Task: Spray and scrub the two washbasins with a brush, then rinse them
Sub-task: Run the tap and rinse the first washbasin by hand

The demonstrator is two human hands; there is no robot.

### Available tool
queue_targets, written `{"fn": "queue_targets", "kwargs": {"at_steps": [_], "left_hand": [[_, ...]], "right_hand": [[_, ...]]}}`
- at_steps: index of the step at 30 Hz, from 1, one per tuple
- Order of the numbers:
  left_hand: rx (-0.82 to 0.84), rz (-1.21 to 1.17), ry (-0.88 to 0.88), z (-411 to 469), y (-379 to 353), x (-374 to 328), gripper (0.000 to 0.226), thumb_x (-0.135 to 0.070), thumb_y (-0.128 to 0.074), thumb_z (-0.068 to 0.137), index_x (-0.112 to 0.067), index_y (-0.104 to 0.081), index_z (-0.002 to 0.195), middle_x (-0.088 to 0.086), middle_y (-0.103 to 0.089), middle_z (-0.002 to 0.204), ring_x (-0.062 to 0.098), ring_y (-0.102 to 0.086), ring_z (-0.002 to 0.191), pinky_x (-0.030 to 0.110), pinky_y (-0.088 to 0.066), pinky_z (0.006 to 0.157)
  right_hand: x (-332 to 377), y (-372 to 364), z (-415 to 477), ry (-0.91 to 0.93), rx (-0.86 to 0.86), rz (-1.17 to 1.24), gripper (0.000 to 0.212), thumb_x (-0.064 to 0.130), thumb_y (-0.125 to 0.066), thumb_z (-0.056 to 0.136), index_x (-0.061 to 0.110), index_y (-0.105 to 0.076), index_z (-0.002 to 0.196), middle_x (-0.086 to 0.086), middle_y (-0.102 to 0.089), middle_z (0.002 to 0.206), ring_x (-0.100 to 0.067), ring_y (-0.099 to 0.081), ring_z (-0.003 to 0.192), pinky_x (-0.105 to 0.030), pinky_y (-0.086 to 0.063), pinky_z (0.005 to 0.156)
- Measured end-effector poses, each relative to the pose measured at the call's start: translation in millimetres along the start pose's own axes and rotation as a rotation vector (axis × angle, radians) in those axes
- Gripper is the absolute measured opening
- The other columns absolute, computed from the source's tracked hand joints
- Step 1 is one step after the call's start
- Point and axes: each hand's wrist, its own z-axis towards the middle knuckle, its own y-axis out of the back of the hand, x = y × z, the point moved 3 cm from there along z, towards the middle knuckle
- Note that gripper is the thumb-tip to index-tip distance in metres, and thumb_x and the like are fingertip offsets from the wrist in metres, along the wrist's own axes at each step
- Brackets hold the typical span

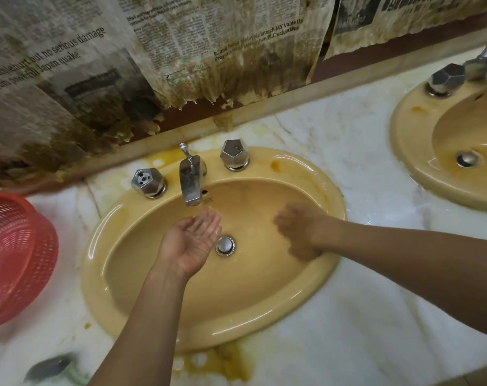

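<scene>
Rinsing seems underway at the near washbasin (334,196): L grip (193,238) lies palm-up, fingers loosely spread and cupped, holding nothing, directly under the tap (190,182) w/ water running; the drain plug (225,245) is just beside it. R grip (298,232) is at the bowl wall, too blurred to tell if curled. No brush seen. Basin is yellow, wet, glossy, w/ orange stains on rim & bench (348,316). The second washbasin (412,140), beyond R grip, prob. awaits rinsing.
</scene>
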Motion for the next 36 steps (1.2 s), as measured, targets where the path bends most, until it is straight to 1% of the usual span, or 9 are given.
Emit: {"fn": "queue_targets", "kwargs": {"at_steps": [2, 8, 13, 16, 20, 23, 28, 33, 36], "left_hand": [[-0.003, 0.006, 0.007, 0, -4, 0, 0.033, -0.017, -0.039, 0.108, 0.001, -0.065, 0.119, 0.019, -0.072, 0.123, 0.033, -0.067, 0.117, 0.044, -0.047, 0.109], [-0.024, 0.001, 0.027, 3, -7, -1, 0.030, -0.015, -0.042, 0.107, 0.000, -0.068, 0.112, 0.015, -0.074, 0.109, 0.030, -0.068, 0.112, 0.043, -0.049, 0.106], [-0.052, 0.022, 0.030, 7, -5, 0, 0.028, -0.014, -0.044, 0.105, -0.002, -0.069, 0.109, 0.013, -0.072, 0.102, 0.027, -0.068, 0.105, 0.042, -0.054, 0.095], [-0.067, -0.011, 0.055, 11, -11, -1, 0.027, -0.012, -0.043, 0.104, -0.003, -0.068, 0.104, 0.011, -0.068, 0.097, 0.026, -0.066, 0.097, 0.041, -0.054, 0.087], [0.076, -0.027, 0.108, 11, -37, 4, 0.029, -0.011, -0.045, 0.102, -0.003, -0.072, 0.110, 0.013, -0.072, 0.116, 0.028, -0.068, 0.110, 0.042, -0.052, 0.097], [0.206, -0.049, 0.188, 5, -52, 14, 0.041, -0.017, -0.035, 0.108, 0.002, -0.065, 0.129, 0.022, -0.066, 0.133, 0.035, -0.061, 0.128, 0.045, -0.041, 0.115], [0.087, -0.116, 0.089, 14, -37, 9, 0.050, -0.031, -0.030, 0.112, 0.003, -0.057, 0.136, 0.026, -0.068, 0.128, 0.038, -0.061, 0.126, 0.047, -0.044, 0.111], [0.165, -0.106, 0.107, 6, -38, -7, 0.057, -0.036, -0.026, 0.110, 0.003, -0.055, 0.138, 0.026, -0.065, 0.133, 0.039, -0.059, 0.131, 0.046, -0.038, 0.118], [0.221, -0.074, 0.119, 0, -43, -12, 0.058, -0.037, -0.026, 0.109, 0.005, -0.057, 0.137, 0.026, -0.063, 0.137, 0.038, -0.056, 0.134, 0.047, -0.035, 0.120]], "right_hand": [[-11, 5, -4, -0.030, -0.081, -0.066, 0.064, 0.041, -0.017, 0.105, 0.017, -0.004, 0.163, 0.000, 0.008, 0.170, -0.018, 0.008, 0.157, -0.049, 0.007, 0.125], [36, -4, -19, 0.170, 0.135, 0.525, 0.059, 0.044, -0.020, 0.099, 0.020, -0.052, 0.142, -0.004, -0.054, 0.145, -0.030, -0.053, 0.128, -0.047, -0.043, 0.107], [37, 5, -34, 0.123, 0.052, 0.531, 0.055, 0.044, -0.019, 0.103, 0.022, -0.056, 0.137, -0.004, -0.059, 0.136, -0.030, -0.056, 0.121, -0.041, -0.042, 0.085], [39, 4, -33, 0.105, 0.055, 0.535, 0.056, 0.045, -0.018, 0.102, 0.022, -0.056, 0.137, -0.004, -0.059, 0.137, -0.030, -0.056, 0.121, -0.043, -0.045, 0.089], [40, 1, -28, 0.113, 0.029, 0.511, 0.056, 0.044, -0.017, 0.103, 0.020, -0.057, 0.135, -0.004, -0.059, 0.137, -0.030, -0.056, 0.120, -0.041, -0.040, 0.080], [40, 1, -28, 0.101, 0.022, 0.525, 0.058, 0.046, -0.017, 0.102, 0.021, -0.056, 0.138, -0.004, -0.059, 0.138, -0.030, -0.056, 0.122, -0.043, -0.046, 0.088], [41, -5, -17, 0.098, 0.009, 0.513, 0.065, 0.050, -0.014, 0.098, 0.023, -0.054, 0.141, -0.001, -0.055, 0.145, -0.028, -0.054, 0.127, -0.050, -0.046, 0.102], [36, -6, -2, 0.131, 0.019, 0.380, 0.069, 0.053, -0.015, 0.095, 0.023, -0.047, 0.149, -0.003, -0.033, 0.163, -0.024, -0.030, 0.149, -0.057, -0.017, 0.121], [-6, 11, 13, -0.017, -0.178, -0.106, 0.070, 0.054, -0.018, 0.104, 0.018, -0.008, 0.163, 0.002, 0.006, 0.169, -0.016, 0.010, 0.156, -0.055, 0.010, 0.123]]}}
